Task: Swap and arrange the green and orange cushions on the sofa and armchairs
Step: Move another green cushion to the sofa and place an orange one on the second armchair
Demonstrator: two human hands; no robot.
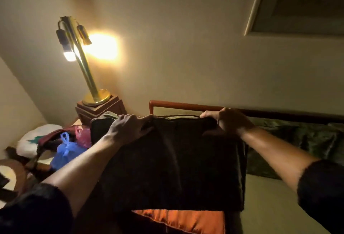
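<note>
Both hands grip the top edge of a dark cushion (173, 163), held upright approx. mid-frame in front of the sofa (275, 196). In this dim light it reads near-black; can't tell its true colour.

Left hand (128, 129): fingers curled over the top-left corner, thumb stretched along the edge towards centre, clenched on the fabric. Right hand (227, 120): fingers hooked over the top-right corner, thumb pressed on the front face, also clamped tight. Both forearms bare, dark sleeves pushed up.

An orange cushion (182, 220) peeks out below the dark one's bottom edge, touching or just behind it. A green cushion (301, 140) leans against the sofa's wood-framed back, right of the held one.

Left side: lit brass lamp (81, 62) on a wooden stand (104, 109); blue plastic bag (67, 151) and pink bag (83, 137) in a cluttered pile.
</note>
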